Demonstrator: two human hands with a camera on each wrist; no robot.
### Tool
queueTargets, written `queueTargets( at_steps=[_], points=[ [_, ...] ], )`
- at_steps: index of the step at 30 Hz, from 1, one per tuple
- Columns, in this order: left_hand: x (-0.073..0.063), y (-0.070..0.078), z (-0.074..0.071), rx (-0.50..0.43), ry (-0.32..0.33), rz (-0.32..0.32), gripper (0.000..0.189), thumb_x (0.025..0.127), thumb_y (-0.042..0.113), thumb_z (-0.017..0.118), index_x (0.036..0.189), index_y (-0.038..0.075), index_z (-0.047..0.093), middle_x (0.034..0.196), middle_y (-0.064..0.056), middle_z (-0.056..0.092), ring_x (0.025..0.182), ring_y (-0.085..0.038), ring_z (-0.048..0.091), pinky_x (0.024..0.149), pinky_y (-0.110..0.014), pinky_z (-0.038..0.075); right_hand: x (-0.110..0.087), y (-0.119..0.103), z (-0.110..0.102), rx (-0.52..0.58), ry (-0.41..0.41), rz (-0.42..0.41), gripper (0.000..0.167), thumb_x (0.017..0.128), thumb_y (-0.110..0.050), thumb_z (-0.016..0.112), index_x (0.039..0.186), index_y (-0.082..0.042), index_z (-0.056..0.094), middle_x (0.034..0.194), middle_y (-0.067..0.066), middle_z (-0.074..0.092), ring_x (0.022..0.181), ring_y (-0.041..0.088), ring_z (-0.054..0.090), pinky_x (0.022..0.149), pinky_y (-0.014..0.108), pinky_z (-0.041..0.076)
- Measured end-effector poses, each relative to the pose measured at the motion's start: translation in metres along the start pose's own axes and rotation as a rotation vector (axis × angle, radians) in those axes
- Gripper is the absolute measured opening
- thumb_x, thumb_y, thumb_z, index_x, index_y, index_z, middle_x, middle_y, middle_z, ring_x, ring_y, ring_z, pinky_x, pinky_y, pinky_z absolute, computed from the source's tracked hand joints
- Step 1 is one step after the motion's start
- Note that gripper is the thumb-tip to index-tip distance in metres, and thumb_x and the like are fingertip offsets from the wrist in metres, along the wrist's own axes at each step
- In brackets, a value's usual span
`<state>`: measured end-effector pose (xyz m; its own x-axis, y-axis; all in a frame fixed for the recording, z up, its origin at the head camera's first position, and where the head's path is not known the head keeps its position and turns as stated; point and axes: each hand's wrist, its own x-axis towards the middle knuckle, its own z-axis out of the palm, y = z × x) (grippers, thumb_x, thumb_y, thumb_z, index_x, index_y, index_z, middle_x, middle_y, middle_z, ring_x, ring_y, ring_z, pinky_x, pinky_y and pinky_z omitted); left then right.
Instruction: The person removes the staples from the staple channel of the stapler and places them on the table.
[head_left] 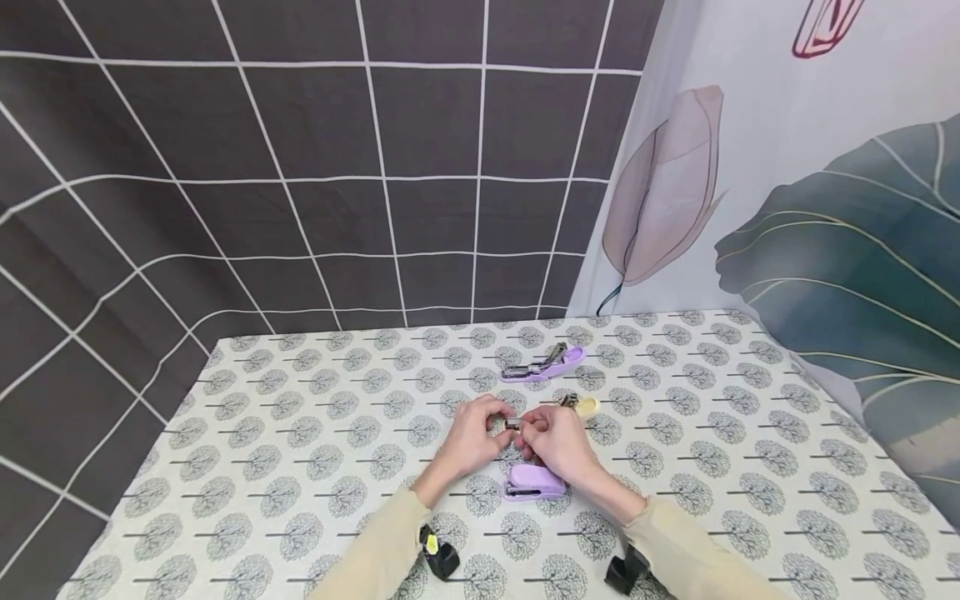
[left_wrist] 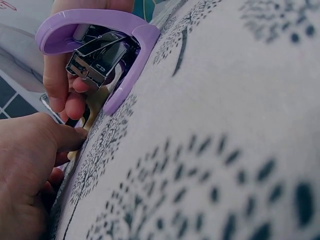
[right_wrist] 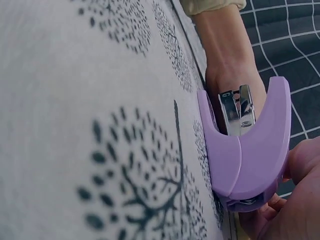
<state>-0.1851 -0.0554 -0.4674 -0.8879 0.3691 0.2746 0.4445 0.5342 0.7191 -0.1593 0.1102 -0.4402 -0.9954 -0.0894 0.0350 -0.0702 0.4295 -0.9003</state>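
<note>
My left hand [head_left: 472,437] holds the front end of a yellow stapler [head_left: 587,407] between thumb and curled fingers. That stapler lies opened up, its middle covered by my right hand [head_left: 558,437]. My right hand's fingertips pinch at a small silvery strip [head_left: 516,422] at the stapler's front; fingers hide most of it. Nearer me, just below the hands, stands a purple stapler [head_left: 534,483], also close by in the left wrist view [left_wrist: 132,65] and the right wrist view [right_wrist: 250,155].
Behind the hands, another purple stapler [head_left: 543,367] lies with its top swung up. All rest on a tree-print tablecloth [head_left: 300,467]. A dark grid curtain [head_left: 322,167] hangs behind the table, with a leaf-patterned curtain [head_left: 825,275] to the right.
</note>
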Motion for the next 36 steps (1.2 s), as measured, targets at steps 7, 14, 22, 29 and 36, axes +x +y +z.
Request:
queueTargets(
  at_steps=[7,14,22,29,36],
  points=[
    [-0.0003,0.001,-0.0005,0.003,-0.011,-0.016,0.025,0.078,0.005,0.08,0.102,0.012,0.073,0.081,0.008,0.059,0.07,-0.01,0.048,0.08,-0.036,0.038,0.0002,0.0001,0.0033,0.051,0.025,0.042,0.006,0.088,0.007,0.065,0.094,0.008,0.066,0.067,0.006,0.067,0.053,0.018,0.062,0.044,0.025,0.047],
    [-0.0005,0.002,-0.0009,-0.003,-0.009,-0.01,0.025,0.078,0.005,0.08,0.101,0.012,0.073,0.081,0.007,0.059,0.069,-0.01,0.048,0.079,-0.035,0.038,0.002,0.0005,0.0057,0.031,0.034,0.039,0.006,0.089,0.006,0.064,0.095,0.008,0.064,0.068,0.006,0.066,0.05,0.016,0.06,0.043,0.029,0.05],
    [0.0002,0.0001,-0.0002,-0.005,-0.007,-0.001,0.023,0.078,0.005,0.081,0.099,0.012,0.074,0.082,0.008,0.059,0.069,-0.009,0.048,0.074,-0.032,0.04,0.0032,-0.0024,0.006,-0.017,0.043,-0.011,0.013,0.087,0.009,0.064,0.1,0.007,0.061,0.066,0.005,0.066,0.044,0.016,0.058,0.039,0.029,0.048],
    [0.0001,-0.0003,-0.0003,-0.005,0.002,0.013,0.024,0.078,0.004,0.081,0.099,0.011,0.073,0.081,0.007,0.059,0.068,-0.008,0.047,0.07,-0.029,0.04,0.0042,0.0009,0.0055,-0.036,0.027,-0.093,0.012,0.088,0.01,0.063,0.099,0.007,0.066,0.064,0.004,0.066,0.042,0.013,0.057,0.039,0.027,0.047],
    [-0.0032,0.0009,0.0004,-0.021,-0.004,-0.016,0.023,0.079,0.009,0.082,0.101,0.011,0.073,0.083,0.007,0.06,0.07,-0.008,0.047,0.072,-0.03,0.041,0.0015,0.0036,0.0062,-0.032,0.027,-0.105,0.01,0.09,0.009,0.062,0.098,0.006,0.066,0.065,0.005,0.066,0.041,0.014,0.055,0.038,0.028,0.046]
  ],
)
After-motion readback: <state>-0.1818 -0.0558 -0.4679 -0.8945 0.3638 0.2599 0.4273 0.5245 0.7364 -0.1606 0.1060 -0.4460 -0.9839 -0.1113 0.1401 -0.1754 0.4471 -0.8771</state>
